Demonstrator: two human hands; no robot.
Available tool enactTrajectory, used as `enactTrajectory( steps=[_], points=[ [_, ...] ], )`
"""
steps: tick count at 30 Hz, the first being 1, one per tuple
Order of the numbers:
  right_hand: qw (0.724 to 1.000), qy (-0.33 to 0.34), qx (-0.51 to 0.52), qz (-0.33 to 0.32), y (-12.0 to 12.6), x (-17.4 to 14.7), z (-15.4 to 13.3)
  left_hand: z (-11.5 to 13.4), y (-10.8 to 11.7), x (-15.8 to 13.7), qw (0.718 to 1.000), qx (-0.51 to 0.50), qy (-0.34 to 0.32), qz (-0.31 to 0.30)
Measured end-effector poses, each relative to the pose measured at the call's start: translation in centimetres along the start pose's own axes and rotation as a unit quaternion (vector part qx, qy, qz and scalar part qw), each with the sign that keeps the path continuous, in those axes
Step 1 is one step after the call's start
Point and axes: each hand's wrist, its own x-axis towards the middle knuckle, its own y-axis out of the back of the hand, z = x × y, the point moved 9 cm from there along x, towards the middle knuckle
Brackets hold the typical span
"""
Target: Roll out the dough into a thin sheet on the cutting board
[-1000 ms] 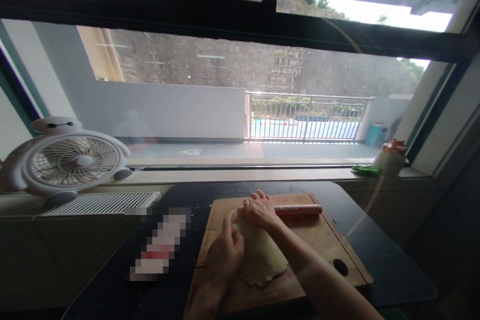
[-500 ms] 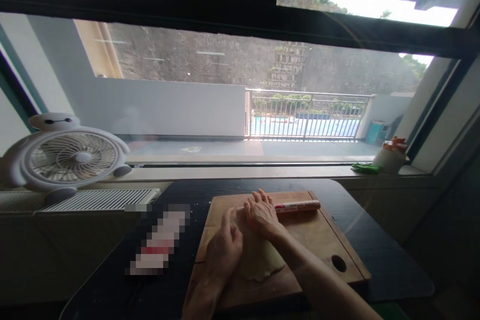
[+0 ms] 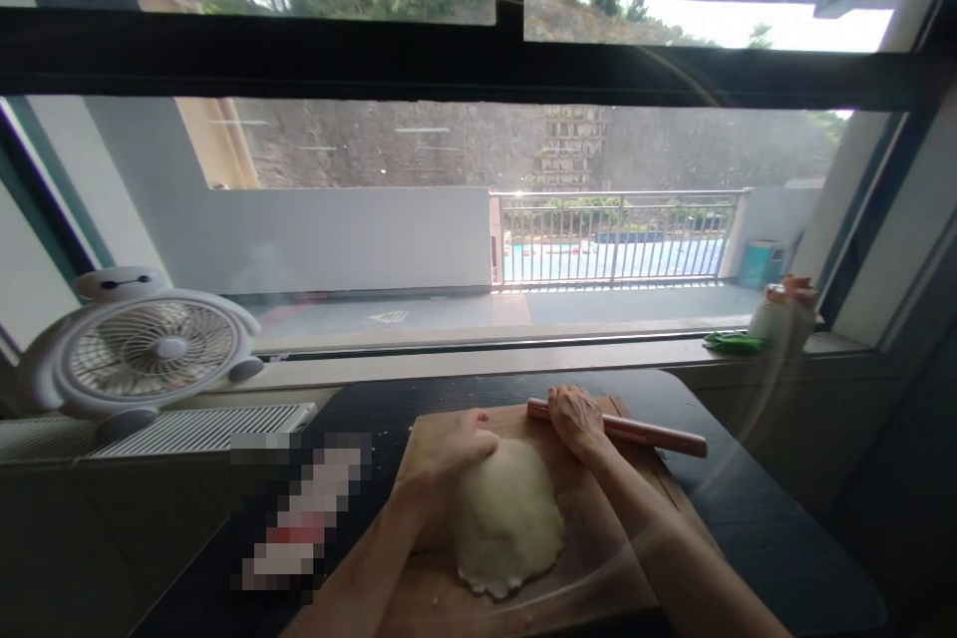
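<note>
The dough (image 3: 514,518) is cream, the rolling pin (image 3: 654,435) coppery brown.

No words or numbers legible anywhere. One sign visible: pale triangle (image 3: 389,316) with short lines beside it, seen at lower part of window (image 3: 336,239), left of frame centre; lines too small to read; on glass or on floor beyond, cannot tell. Lower left of frame, on dark bench (image 3: 785,518): pixelated patch (image 3: 306,508), pale with red band, any print hidden. Rolling pin (image 3: 658,436), right of centre: print, cannot tell.
</note>
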Motion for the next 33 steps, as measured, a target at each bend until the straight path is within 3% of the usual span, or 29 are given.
enactTrajectory(
  steps=[3, 5, 8, 12, 17, 19, 23, 26, 33],
  points=[
    [1.000, -0.018, -0.014, 0.014, 0.8, -0.5, 1.1, 0.8, -0.5, 0.0, 0.991, -0.128, 0.010, -0.025],
    [1.000, -0.020, -0.006, -0.001, 1.3, -0.6, 1.1, -0.2, 0.3, -0.8, 0.989, -0.144, -0.002, 0.033],
    [0.999, -0.012, 0.019, -0.047, 2.1, -0.6, 0.7, -3.0, 1.9, -3.4, 0.987, -0.023, -0.022, 0.156],
    [0.995, 0.020, 0.036, -0.094, 2.4, -1.4, -1.4, -6.0, 0.9, -6.1, 0.981, 0.097, -0.008, 0.168],
    [0.987, 0.105, 0.061, -0.101, 0.1, -4.1, -7.8, -5.9, 0.7, -6.6, 0.979, 0.105, -0.003, 0.173],
    [0.990, 0.094, 0.052, -0.092, -0.8, -3.9, -9.2, -5.7, 0.8, -6.6, 0.980, 0.113, 0.004, 0.164],
    [0.997, 0.054, 0.023, -0.045, -0.9, -1.5, -10.2, -5.1, 1.3, -6.9, 0.979, 0.115, 0.000, 0.168],
    [0.996, 0.072, 0.020, -0.045, -0.9, -1.2, -10.9, -5.0, 1.3, -6.9, 0.981, 0.104, 0.003, 0.162],
    [0.968, 0.218, 0.121, 0.003, 1.5, -7.8, -11.5, -5.5, 1.5, -7.2, 0.976, 0.105, -0.014, 0.188]
  ],
)
